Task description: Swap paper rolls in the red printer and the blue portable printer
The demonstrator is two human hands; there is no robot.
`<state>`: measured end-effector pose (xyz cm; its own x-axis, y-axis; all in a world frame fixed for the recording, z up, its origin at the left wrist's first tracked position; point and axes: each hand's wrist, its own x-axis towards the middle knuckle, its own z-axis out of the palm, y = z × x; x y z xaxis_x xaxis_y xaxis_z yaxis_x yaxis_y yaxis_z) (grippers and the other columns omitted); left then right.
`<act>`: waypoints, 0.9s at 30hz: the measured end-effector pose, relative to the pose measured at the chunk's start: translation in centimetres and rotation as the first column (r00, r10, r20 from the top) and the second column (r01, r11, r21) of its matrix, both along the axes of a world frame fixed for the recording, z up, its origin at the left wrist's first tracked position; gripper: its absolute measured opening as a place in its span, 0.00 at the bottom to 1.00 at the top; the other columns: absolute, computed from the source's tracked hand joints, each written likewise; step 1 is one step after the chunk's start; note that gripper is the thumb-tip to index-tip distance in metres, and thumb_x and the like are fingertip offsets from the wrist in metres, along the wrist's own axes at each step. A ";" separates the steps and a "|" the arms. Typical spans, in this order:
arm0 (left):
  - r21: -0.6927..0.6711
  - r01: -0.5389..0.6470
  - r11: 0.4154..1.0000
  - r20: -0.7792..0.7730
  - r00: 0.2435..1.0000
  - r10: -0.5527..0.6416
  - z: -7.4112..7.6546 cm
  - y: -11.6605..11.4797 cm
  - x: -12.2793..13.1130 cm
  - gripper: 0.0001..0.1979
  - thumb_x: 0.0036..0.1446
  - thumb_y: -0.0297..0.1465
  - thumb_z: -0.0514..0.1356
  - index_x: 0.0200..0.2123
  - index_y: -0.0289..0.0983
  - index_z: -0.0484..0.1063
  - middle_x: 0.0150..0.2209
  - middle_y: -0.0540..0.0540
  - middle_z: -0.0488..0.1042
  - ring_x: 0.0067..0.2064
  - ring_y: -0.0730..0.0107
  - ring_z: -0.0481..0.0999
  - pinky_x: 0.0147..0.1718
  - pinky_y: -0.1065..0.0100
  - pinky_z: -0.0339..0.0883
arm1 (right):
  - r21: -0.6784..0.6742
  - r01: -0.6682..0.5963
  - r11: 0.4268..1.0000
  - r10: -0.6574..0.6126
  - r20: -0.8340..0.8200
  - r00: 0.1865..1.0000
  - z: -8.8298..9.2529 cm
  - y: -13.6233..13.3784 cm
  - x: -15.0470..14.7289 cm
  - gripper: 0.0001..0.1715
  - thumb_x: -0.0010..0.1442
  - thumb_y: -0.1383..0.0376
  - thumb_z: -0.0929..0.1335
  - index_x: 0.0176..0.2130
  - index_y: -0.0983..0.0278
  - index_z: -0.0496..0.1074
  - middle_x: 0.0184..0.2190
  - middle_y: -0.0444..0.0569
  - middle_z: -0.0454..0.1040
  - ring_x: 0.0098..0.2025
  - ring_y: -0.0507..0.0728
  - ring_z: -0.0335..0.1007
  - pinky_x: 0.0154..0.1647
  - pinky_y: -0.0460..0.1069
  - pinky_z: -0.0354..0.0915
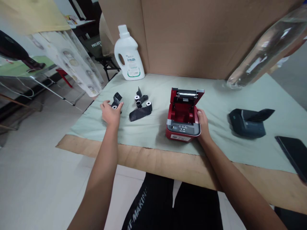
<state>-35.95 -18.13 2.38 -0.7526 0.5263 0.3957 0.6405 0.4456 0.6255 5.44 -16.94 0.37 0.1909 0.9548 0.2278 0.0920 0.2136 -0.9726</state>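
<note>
My left hand point(111, 113) is closed around a small black paper roll point(117, 99) with a white core, at the left of the cloth. A loose black strip of that roll sticks up past my fingers. My right hand point(203, 123) grips the right side of a red receipt printer point(183, 127), its fingers partly hidden behind the casing. The printer's lid point(187, 93) stands raised, and no roll shows in its red compartment. Between my hands lie several more black rolls point(141, 112), some with loose tails.
A white detergent bottle point(130, 60) stands at the back left before a cardboard panel point(179, 38). A dark device point(247, 123) with a black strip and a black phone point(294, 153) lie at right. A clear plastic bottle point(266, 48) leans at the back right.
</note>
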 end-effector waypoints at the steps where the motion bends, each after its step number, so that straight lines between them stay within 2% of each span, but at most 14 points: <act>1: 0.051 0.013 0.999 -0.027 1.000 -0.012 0.1 -0.1 0.1 0.29 0.56 0.43 0.74 0.55 0.41 0.69 0.59 0.36 0.72 0.58 0.48 0.77 0.56 0.54 0.71 | 0.000 0.003 1.000 -0.003 -0.002 1.000 0.0 0.0 0.0 0.27 0.67 0.41 0.64 0.46 0.58 0.76 0.49 0.52 0.80 0.54 0.65 0.73 0.61 0.62 0.69; 3: 0.172 0.084 0.982 -0.101 0.993 -0.067 0.4 -0.3 0.6 0.25 0.60 0.39 0.70 0.56 0.40 0.69 0.60 0.35 0.71 0.59 0.50 0.76 0.57 0.57 0.71 | 0.004 0.001 1.000 -0.001 -0.006 1.000 0.0 -0.1 -0.1 0.26 0.67 0.41 0.64 0.46 0.57 0.76 0.49 0.52 0.80 0.54 0.65 0.73 0.61 0.62 0.70; 5: 0.243 0.225 0.944 -0.186 0.965 -0.182 0.8 0.0 1.4 0.16 0.67 0.36 0.63 0.55 0.39 0.71 0.57 0.36 0.74 0.58 0.52 0.76 0.58 0.57 0.69 | 0.009 -0.001 1.000 0.001 -0.005 1.000 0.0 -0.1 -0.1 0.27 0.68 0.41 0.64 0.46 0.58 0.76 0.49 0.52 0.80 0.54 0.65 0.73 0.61 0.61 0.70; 6: 0.233 0.322 0.918 -0.230 0.935 -0.270 1.2 0.3 2.0 0.13 0.69 0.35 0.59 0.53 0.39 0.74 0.54 0.37 0.76 0.57 0.53 0.76 0.58 0.57 0.68 | 0.009 -0.001 1.000 0.001 -0.004 1.000 0.0 -0.1 -0.2 0.27 0.68 0.41 0.64 0.46 0.58 0.76 0.49 0.52 0.80 0.54 0.65 0.73 0.61 0.61 0.70; 8: 0.108 0.536 0.837 -0.303 0.820 -0.486 2.1 1.4 3.2 0.13 0.71 0.34 0.55 0.50 0.41 0.78 0.50 0.39 0.80 0.56 0.52 0.75 0.61 0.53 0.64 | 0.005 0.002 1.000 -0.002 -0.007 1.000 0.0 -0.2 -0.2 0.27 0.68 0.42 0.63 0.46 0.58 0.76 0.49 0.52 0.80 0.54 0.64 0.73 0.61 0.61 0.70; 9: 0.005 0.630 0.777 -0.317 0.737 -0.596 2.6 2.0 3.8 0.13 0.71 0.34 0.55 0.49 0.42 0.80 0.50 0.40 0.82 0.57 0.51 0.74 0.63 0.51 0.61 | 0.004 0.002 1.000 -0.002 -0.010 1.000 0.0 -0.2 -0.2 0.27 0.68 0.42 0.63 0.46 0.59 0.75 0.49 0.52 0.80 0.54 0.64 0.73 0.60 0.62 0.70; 11: -0.230 0.752 0.617 -0.285 0.555 -0.782 3.7 3.4 5.1 0.12 0.68 0.33 0.59 0.48 0.45 0.82 0.53 0.43 0.83 0.61 0.47 0.71 0.66 0.46 0.54 | 0.003 0.001 1.000 0.000 -0.012 1.000 0.1 -0.1 -0.2 0.27 0.68 0.42 0.63 0.46 0.59 0.75 0.50 0.53 0.80 0.54 0.64 0.73 0.60 0.62 0.70; 13: -0.423 0.785 0.452 -0.198 0.407 -0.892 4.6 4.5 6.1 0.14 0.65 0.31 0.61 0.50 0.47 0.82 0.57 0.44 0.82 0.65 0.46 0.69 0.66 0.42 0.50 | 0.002 -0.002 1.000 0.002 -0.011 1.000 0.1 -0.1 -0.2 0.27 0.67 0.41 0.63 0.45 0.59 0.75 0.50 0.53 0.80 0.54 0.65 0.73 0.60 0.62 0.70; 14: -0.492 0.781 0.384 -0.153 0.357 -0.921 4.9 4.9 6.5 0.15 0.64 0.30 0.61 0.51 0.47 0.82 0.59 0.43 0.81 0.67 0.46 0.69 0.66 0.42 0.50 | -0.002 -0.004 1.000 0.004 -0.013 1.000 0.2 -0.1 -0.2 0.26 0.67 0.41 0.63 0.45 0.58 0.75 0.50 0.53 0.80 0.55 0.65 0.73 0.60 0.62 0.70; 16: -0.572 0.764 0.298 -0.092 0.302 -0.949 5.3 5.3 7.2 0.18 0.65 0.31 0.60 0.56 0.47 0.81 0.62 0.41 0.79 0.69 0.48 0.69 0.66 0.44 0.50 | -0.015 -0.015 1.000 0.014 -0.025 1.000 0.2 -0.2 -0.2 0.26 0.68 0.42 0.63 0.45 0.58 0.75 0.50 0.52 0.80 0.55 0.65 0.73 0.62 0.62 0.69; 19: -0.604 0.762 0.233 -0.040 0.263 -0.964 5.7 5.3 8.1 0.20 0.66 0.33 0.60 0.59 0.47 0.79 0.64 0.41 0.78 0.65 0.50 0.74 0.65 0.48 0.52 | -0.023 -0.027 0.999 0.026 -0.031 0.999 0.1 -0.2 -0.2 0.25 0.68 0.43 0.63 0.47 0.57 0.75 0.51 0.52 0.80 0.57 0.65 0.73 0.64 0.64 0.67; 22: -0.625 0.762 0.167 0.040 0.245 -0.969 6.2 5.5 9.0 0.20 0.63 0.34 0.62 0.58 0.50 0.80 0.57 0.45 0.83 0.55 0.52 0.80 0.64 0.50 0.54 | -0.017 -0.032 0.999 0.031 -0.034 0.999 0.1 -0.2 -0.2 0.24 0.68 0.43 0.63 0.47 0.57 0.75 0.52 0.53 0.80 0.57 0.65 0.73 0.65 0.64 0.67; 27: -0.709 0.700 0.090 0.110 0.236 -0.966 6.9 6.8 10.8 0.14 0.56 0.31 0.66 0.45 0.48 0.85 0.46 0.46 0.87 0.49 0.53 0.80 0.62 0.52 0.56 | -0.022 -0.030 0.999 0.029 -0.041 0.999 0.2 -0.3 -0.2 0.25 0.68 0.43 0.63 0.46 0.58 0.75 0.50 0.52 0.80 0.56 0.65 0.73 0.63 0.63 0.68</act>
